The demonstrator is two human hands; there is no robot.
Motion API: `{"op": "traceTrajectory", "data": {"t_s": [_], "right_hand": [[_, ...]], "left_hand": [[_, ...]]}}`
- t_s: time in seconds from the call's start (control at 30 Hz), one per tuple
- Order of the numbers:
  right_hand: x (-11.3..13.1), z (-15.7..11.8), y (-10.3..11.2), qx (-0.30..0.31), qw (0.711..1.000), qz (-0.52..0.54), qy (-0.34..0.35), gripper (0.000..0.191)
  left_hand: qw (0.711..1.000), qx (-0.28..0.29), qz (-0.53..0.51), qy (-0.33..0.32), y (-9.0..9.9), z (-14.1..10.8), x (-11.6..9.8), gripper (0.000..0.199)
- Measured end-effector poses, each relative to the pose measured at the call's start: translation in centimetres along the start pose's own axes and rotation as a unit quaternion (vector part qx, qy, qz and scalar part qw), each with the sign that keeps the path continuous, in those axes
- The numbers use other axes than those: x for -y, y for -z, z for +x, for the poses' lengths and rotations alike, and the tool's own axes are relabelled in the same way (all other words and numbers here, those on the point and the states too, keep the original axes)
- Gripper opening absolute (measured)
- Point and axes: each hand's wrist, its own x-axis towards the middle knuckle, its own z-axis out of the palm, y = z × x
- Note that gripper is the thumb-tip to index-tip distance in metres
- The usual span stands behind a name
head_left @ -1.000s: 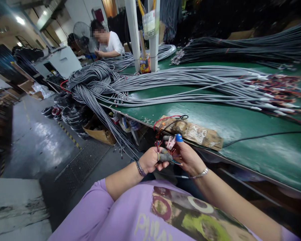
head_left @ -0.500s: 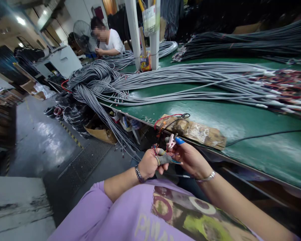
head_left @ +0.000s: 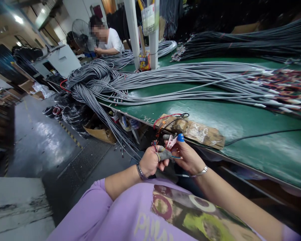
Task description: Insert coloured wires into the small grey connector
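Observation:
My left hand (head_left: 154,160), with grey coverings on its fingers, is closed on a bunch of thin coloured wires (head_left: 155,145). Some wire ends stick out on its left, others on its right. Close beside it, my right hand (head_left: 187,154) pinches a pale pink clip (head_left: 171,142); its thumb wears a blue cover. The fingertips of both hands nearly meet, and the wire parts between them are partly hidden. Just beyond the hands, a worn wooden block (head_left: 198,132) lies at the table's edge with red and black leads at its left end.
Long grey cables (head_left: 170,78) stretch over the green table (head_left: 243,124), some hanging off its near edge. Dark cables (head_left: 240,45) lie at the back right. A white post (head_left: 154,40) stands mid-table. Another person (head_left: 112,42) sits at the far left beside a fan (head_left: 80,35).
My right hand has shifted slightly left, and its blue-covered thumb and the pink clip have tilted. My left hand has barely moved, still around the wires.

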Motion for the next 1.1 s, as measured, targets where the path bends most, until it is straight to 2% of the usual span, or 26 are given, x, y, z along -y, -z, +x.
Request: {"op": "traceTrajectory", "data": {"t_s": [0.13, 0.27, 0.47, 0.7, 0.83, 1.1], "right_hand": [[-0.4, 0.4, 0.0, -0.011, 0.999, 0.027, 0.017, 0.050], [-0.5, 0.3, -0.1, -0.026, 0.999, 0.038, 0.001, 0.052], [-0.2, -0.6, -0.1, 0.006, 1.000, 0.027, -0.005, 0.056], [-0.1, -1.0, 0.3, 0.008, 1.000, 0.008, 0.010, 0.035], [-0.2, -1.1, 0.1, 0.003, 1.000, 0.015, 0.018, 0.038], [0.0, -0.8, -0.2, -0.013, 0.998, 0.054, -0.016, 0.036]], "left_hand": [[1.000, 0.000, 0.003, 0.008, 0.2, 0.2, 0.5, 0.044], [1.000, 0.005, -0.003, 0.000, 0.3, 0.1, 0.6, 0.043], [1.000, -0.006, 0.014, -0.003, 0.1, -0.8, -0.1, 0.048], [0.999, -0.021, 0.000, -0.040, -0.1, -1.4, 0.1, 0.045], [0.998, -0.037, -0.033, -0.045, -0.3, -1.0, 0.1, 0.040], [0.999, -0.032, -0.031, -0.029, -0.4, -0.4, 0.2, 0.039]]}}
